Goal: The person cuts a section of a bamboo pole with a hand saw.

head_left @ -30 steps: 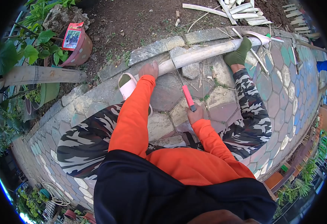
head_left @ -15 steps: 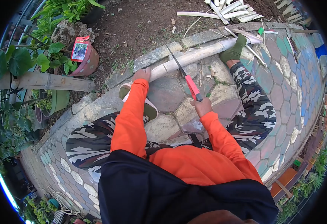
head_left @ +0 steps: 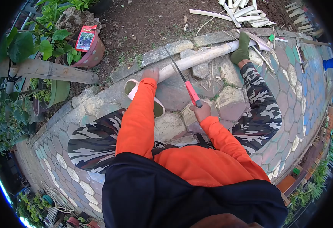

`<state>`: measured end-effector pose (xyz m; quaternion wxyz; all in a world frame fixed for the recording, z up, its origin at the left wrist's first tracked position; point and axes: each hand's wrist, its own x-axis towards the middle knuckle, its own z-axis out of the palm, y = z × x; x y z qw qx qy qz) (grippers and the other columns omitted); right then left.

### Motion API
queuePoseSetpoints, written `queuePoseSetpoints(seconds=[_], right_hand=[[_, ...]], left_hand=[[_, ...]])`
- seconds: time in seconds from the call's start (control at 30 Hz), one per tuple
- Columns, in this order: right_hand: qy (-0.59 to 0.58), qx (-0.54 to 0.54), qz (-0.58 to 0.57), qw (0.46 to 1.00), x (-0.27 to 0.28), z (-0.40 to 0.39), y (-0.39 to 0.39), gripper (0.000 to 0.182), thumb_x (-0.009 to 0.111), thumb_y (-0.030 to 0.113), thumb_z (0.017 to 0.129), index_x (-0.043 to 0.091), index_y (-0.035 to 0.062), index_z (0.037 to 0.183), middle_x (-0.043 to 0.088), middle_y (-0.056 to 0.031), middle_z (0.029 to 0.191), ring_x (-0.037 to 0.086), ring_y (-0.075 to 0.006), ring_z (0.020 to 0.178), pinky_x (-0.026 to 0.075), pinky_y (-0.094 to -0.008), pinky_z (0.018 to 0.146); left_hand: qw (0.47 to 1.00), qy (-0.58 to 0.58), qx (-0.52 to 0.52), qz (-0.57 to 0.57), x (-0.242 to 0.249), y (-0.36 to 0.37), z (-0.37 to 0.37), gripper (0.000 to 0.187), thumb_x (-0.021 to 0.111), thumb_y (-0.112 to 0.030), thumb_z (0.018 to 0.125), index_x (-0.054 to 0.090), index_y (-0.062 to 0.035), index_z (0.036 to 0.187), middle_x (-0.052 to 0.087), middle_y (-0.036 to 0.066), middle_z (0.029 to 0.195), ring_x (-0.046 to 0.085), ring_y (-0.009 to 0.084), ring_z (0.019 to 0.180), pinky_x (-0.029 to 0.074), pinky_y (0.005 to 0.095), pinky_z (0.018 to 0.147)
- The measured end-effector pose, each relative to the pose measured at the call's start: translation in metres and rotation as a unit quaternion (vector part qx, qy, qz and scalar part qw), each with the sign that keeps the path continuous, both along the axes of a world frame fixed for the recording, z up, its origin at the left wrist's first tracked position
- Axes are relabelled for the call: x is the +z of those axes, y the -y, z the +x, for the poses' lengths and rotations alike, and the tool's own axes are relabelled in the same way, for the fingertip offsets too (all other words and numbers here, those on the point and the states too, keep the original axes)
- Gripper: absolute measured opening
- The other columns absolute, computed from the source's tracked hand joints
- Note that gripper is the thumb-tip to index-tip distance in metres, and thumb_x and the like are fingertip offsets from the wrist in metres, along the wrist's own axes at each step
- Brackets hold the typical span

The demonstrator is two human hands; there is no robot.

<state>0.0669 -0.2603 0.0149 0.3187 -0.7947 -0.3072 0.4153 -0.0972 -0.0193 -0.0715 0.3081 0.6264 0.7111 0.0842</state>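
A pale bamboo pole [head_left: 202, 57] lies slanted over the paving and the edging stones. My left hand [head_left: 150, 73] is closed around its near left end. In my right hand [head_left: 202, 110] is the red and black handle of a hand saw [head_left: 191, 92]. The dark blade crosses the pole a short way right of my left hand, its tip pointing toward the soil. My right foot in a green sock [head_left: 241, 47] presses on the far end of the pole. Beside my left hand, a pale slipper [head_left: 131, 89] is on my left foot.
Split pale strips [head_left: 246, 15] are heaped on the soil at the top right. A pink pot [head_left: 94, 53] with a red picture packet [head_left: 86, 38] stands left, near a thick horizontal bamboo rail [head_left: 56, 71]. Hexagonal paving [head_left: 288, 114] surrounds me.
My right hand has brought the saw left along the pole, closer to my left hand, where a dark line showed on the bamboo. The whole view has shifted slightly.
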Motion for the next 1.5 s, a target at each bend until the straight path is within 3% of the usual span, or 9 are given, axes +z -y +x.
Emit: queuePoseSetpoints(seconds=[0.2, 0.27, 0.67, 0.83, 0.93, 1.1, 1.17, 1.3, 1.5], right_hand=[[0.031, 0.035, -0.018, 0.999, 0.002, -0.003, 0.003, 0.024, 0.068, 0.022, 0.069, 0.060, 0.0005, 0.076, 0.059, -0.0174, 0.064, 0.059, -0.0314, 0.062, 0.046, -0.0390, 0.061], [0.035, 0.039, -0.016, 0.998, 0.003, -0.005, 0.005, 0.024, 0.068, 0.022, 0.069, 0.059, 0.0007, 0.076, 0.059, -0.0176, 0.064, 0.059, -0.0324, 0.062, 0.046, -0.0394, 0.061], [0.060, 0.039, -0.024, 0.997, -0.004, -0.017, -0.001, 0.020, 0.061, 0.019, 0.070, 0.056, 0.0005, 0.074, 0.058, -0.0225, 0.065, 0.058, -0.0411, 0.065, 0.045, -0.0439, 0.063], [0.030, 0.072, -0.065, 0.995, 0.047, -0.013, -0.013, 0.017, 0.056, 0.016, 0.072, 0.055, -0.0007, 0.074, 0.058, -0.0252, 0.067, 0.058, -0.0444, 0.070, 0.044, -0.0480, 0.065], [0.114, 0.079, -0.071, 0.988, 0.031, -0.014, 0.013, 0.018, 0.056, 0.016, 0.073, 0.054, -0.0008, 0.076, 0.058, -0.0271, 0.069, 0.058, -0.0450, 0.073, 0.044, -0.0497, 0.066], [0.104, 0.084, -0.070, 0.989, 0.011, -0.016, 0.009, 0.018, 0.056, 0.017, 0.074, 0.053, -0.0005, 0.078, 0.059, -0.0281, 0.071, 0.058, -0.0451, 0.074, 0.044, -0.0499, 0.066], [0.089, 0.082, -0.078, 0.990, 0.019, -0.013, 0.009, 0.018, 0.056, 0.017, 0.074, 0.054, -0.0005, 0.078, 0.059, -0.0282, 0.072, 0.058, -0.0451, 0.074, 0.044, -0.0498, 0.066], [0.087, 0.087, -0.070, 0.990, 0.043, -0.011, 0.022, 0.016, 0.055, 0.016, 0.075, 0.055, 0.0005, 0.080, 0.058, -0.0281, 0.070, 0.057, -0.0456, 0.073, 0.044, -0.0492, 0.065], [0.128, 0.092, -0.073, 0.985, 0.008, -0.012, 0.016, 0.016, 0.057, 0.016, 0.075, 0.055, 0.0011, 0.081, 0.057, -0.0282, 0.068, 0.057, -0.0459, 0.072, 0.045, -0.0498, 0.065]], left_hand=[[1.000, 0.008, -0.016, -0.024, 0.024, 0.003, -0.002, 0.052, 0.047, -0.045, 0.078, 0.068, 0.0017, 0.089, 0.061, 0.029, 0.091, 0.060, 0.0426, 0.091, 0.045, 0.0448, 0.084], [0.998, 0.035, -0.017, -0.046, 0.033, 0.005, -0.002, 0.060, 0.047, -0.047, 0.078, 0.064, 0.0087, 0.093, 0.059, 0.035, 0.093, 0.059, 0.0443, 0.095, 0.043, 0.0455, 0.086], [0.998, 0.006, -0.031, -0.046, -0.005, -0.005, -0.005, 0.052, 0.046, -0.043, 0.079, 0.067, 0.0019, 0.094, 0.060, 0.029, 0.098, 0.058, 0.0421, 0.097, 0.043, 0.0433, 0.089], [0.998, 0.009, -0.007, -0.056, 0.007, 0.001, -0.001, 0.053, 0.047, -0.044, 0.077, 0.067, 0.0026, 0.093, 0.060, 0.029, 0.098, 0.058, 0.0423, 0.097, 0.043, 0.0431, 0.089], [0.999, 0.012, 0.006, -0.052, -0.003, -0.004, -0.005, 0.054, 0.048, -0.044, 0.076, 0.067, 0.0036, 0.092, 0.060, 0.030, 0.096, 0.058, 0.0428, 0.096, 0.043, 0.0436, 0.088], [0.999, -0.011, -0.007, -0.050, -0.003, -0.002, -0.003, 0.052, 0.042, -0.045, 0.080, 0.067, -0.0007, 0.094, 0.061, 0.029, 0.095, 0.058, 0.0438, 0.095, 0.042, 0.0454, 0.086], [0.999, 0.011, -0.019, -0.026, 0.006, 0.000, 0.000, 0.053, 0.046, -0.041, 0.077, 0.066, 0.0056, 0.091, 0.061, 0.030, 0.093, 0.058, 0.0440, 0.093, 0.044, 0.0445, 0.086], [0.999, 0.016, 0.002, -0.048, 0.015, 0.000, 0.000, 0.052, 0.045, -0.041, 0.077, 0.066, 0.0044, 0.091, 0.060, 0.030, 0.094, 0.058, 0.0439, 0.094, 0.044, 0.0441, 0.087], [0.998, -0.008, -0.014, -0.060, -0.007, -0.011, -0.002, 0.054, 0.044, -0.043, 0.078, 0.066, 0.0033, 0.094, 0.059, 0.030, 0.099, 0.058, 0.0422, 0.098, 0.043, 0.0438, 0.089]])
